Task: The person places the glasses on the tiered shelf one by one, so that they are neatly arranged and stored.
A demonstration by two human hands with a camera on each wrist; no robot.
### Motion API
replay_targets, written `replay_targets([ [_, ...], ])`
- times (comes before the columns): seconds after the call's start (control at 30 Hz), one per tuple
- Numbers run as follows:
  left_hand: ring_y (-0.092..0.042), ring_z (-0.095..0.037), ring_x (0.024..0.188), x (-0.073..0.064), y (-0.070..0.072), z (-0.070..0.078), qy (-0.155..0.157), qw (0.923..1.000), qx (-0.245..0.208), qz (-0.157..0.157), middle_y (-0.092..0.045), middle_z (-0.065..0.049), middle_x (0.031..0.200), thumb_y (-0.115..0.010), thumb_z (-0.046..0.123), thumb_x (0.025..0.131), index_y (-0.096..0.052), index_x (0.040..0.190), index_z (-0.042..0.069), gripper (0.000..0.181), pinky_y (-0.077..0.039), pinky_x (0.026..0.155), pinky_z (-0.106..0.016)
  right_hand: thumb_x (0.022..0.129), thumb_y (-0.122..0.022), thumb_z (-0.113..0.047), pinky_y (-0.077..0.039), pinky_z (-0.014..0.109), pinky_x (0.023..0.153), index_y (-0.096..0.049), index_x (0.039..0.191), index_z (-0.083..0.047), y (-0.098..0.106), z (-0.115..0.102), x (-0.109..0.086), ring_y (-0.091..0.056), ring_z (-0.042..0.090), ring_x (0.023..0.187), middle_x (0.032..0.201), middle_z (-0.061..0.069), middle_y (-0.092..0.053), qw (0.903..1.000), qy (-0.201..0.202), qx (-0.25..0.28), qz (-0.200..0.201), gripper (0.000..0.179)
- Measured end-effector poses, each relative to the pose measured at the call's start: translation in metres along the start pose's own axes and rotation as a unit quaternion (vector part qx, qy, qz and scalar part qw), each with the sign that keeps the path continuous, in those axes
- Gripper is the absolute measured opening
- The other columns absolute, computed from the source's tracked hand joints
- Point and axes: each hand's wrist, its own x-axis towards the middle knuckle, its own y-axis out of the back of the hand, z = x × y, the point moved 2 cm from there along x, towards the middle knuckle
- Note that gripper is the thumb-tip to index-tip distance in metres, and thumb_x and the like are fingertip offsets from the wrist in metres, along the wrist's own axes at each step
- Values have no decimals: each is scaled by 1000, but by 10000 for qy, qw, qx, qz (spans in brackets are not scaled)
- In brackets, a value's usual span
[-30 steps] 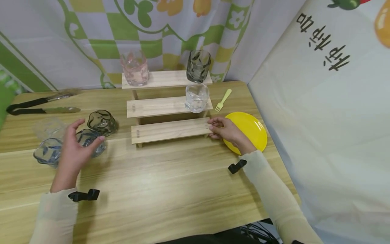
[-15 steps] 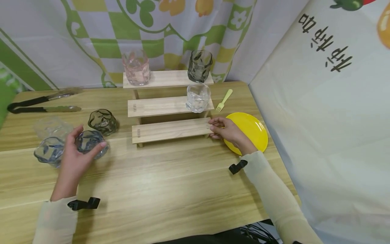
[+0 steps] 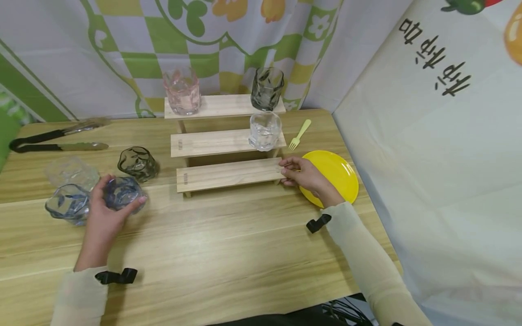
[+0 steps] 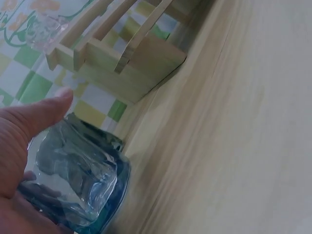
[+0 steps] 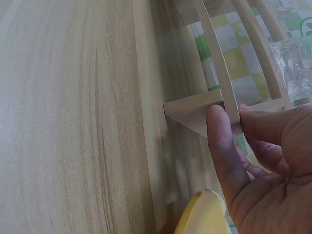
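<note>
My left hand [image 3: 107, 210] grips a blue drinking glass [image 3: 123, 194], thumb on its right side and fingers on its left. Fingers show through the glass wall [image 4: 78, 170] in the left wrist view. Another blue glass [image 3: 69, 204] and a clear glass [image 3: 71, 172] are just left of that hand, and a dark grey glass [image 3: 137, 164] stands behind it. My right hand [image 3: 303, 174] pinches the right end of the lowest board of a three-step wooden rack [image 3: 228, 174], thumb and forefinger on either face of the board [image 5: 229, 92].
On the rack's top step are a pink glass [image 3: 182, 93] and a dark grey glass [image 3: 267, 89]; a clear glass [image 3: 265, 131] is on the middle step. A yellow plate [image 3: 336, 174] lies beside my right hand, with a fork [image 3: 300, 135] behind it. Tongs [image 3: 57, 138] lie far left.
My left hand has closed around the blue glass and shifted slightly right and toward me, the glass moving with it. My right hand has stayed on the rack.
</note>
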Motion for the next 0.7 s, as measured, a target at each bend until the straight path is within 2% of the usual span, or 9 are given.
replay_targets([
  [0.2,-23,-33,147,-5,-6,1,-178,9993,-193,255,-26,-12,160,-87,21,84,-27,159,18,96,-17,120,-45,104,-58,-7,-59,37,84,-57,130,-3,1,2,1,-66,35,99,123,20,-54,10000,-13,22,14,27],
  [0.47,-30,-25,140,-3,-8,-6,65,9975,-577,393,-29,-6,155,-89,16,80,-30,155,29,97,-23,118,-37,104,-58,-7,-59,37,83,-57,131,-2,1,2,1,-66,34,98,122,20,-54,10000,45,6,-13,28],
  [0.7,-30,-25,139,-2,-10,-8,118,9965,-648,518,-29,-6,155,-91,15,78,-33,155,28,97,-22,118,-38,103,-58,-6,-59,38,84,-57,130,-2,1,1,1,-66,35,98,121,20,-54,10000,15,23,-5,27],
])
